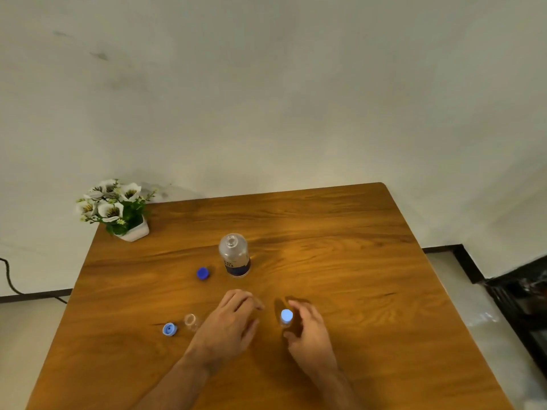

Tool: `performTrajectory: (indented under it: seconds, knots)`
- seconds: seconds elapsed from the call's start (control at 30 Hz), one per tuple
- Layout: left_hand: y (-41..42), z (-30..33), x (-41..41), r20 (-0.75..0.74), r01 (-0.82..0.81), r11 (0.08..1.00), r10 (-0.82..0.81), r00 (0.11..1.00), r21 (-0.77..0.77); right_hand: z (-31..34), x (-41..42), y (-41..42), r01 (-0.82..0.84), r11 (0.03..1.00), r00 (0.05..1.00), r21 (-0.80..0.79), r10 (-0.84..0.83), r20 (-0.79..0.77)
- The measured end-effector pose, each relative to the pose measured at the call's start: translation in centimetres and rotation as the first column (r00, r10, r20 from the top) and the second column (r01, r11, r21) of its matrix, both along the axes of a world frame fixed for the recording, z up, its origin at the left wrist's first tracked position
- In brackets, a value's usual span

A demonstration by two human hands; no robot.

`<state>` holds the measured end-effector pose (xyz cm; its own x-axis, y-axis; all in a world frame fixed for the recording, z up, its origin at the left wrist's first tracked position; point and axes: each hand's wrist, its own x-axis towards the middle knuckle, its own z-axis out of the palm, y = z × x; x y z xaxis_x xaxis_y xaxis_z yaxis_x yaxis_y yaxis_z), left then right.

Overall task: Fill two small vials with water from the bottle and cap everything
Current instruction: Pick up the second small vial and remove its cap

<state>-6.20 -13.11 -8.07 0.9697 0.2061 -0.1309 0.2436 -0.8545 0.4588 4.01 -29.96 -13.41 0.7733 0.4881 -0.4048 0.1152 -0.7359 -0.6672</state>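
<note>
Both hands sit nearest: the right hand [307, 329] grips a small clear vial with a pale blue cap [286, 317], and the left hand [233, 318] hovers slack, holding nothing. Left of that capped vial, an open clear glass vial [191, 321] stands just beside the left wrist, so a careless sweep could topple it; the uncapped clear plastic water bottle [235, 255] behind could spill likewise.

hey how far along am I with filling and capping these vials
Done: one vial wears its light blue cap, beside your right hand. In hand: nothing; your left hand hovers open. Left: the open vial needs its light blue cap, and the open bottle its dark blue cap. Water levels are unclear.
</note>
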Motion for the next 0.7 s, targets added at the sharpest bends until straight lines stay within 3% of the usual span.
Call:
performTrajectory:
  seconds: [0.17,0.33,0.53,0.7]
  knots:
    - [-2.0,0.0,2.1,-0.191,-0.12,0.96,0.072,0.979,-0.253,-1.0,0.3,0.5,-0.088,0.995,0.993,-0.054,0.092,0.072]
    - [-2.2,0.9,3.9,-0.176,-0.19,0.923,0.137,0.975,-0.335,0.7,1.6,1.1,-0.152,0.988,0.985,-0.023,0.153,0.077]
    - [-0.1,5.4,6.1,0.043,-0.198,0.87,0.244,0.969,-0.452,7.3,4.8,4.3,-0.173,0.982,0.976,0.073,0.162,0.146]
    - [2.9,11.2,8.6,0.241,-0.202,0.862,0.342,0.908,-0.464,14.1,6.7,8.0,-0.196,0.969,0.965,0.151,0.163,0.205]
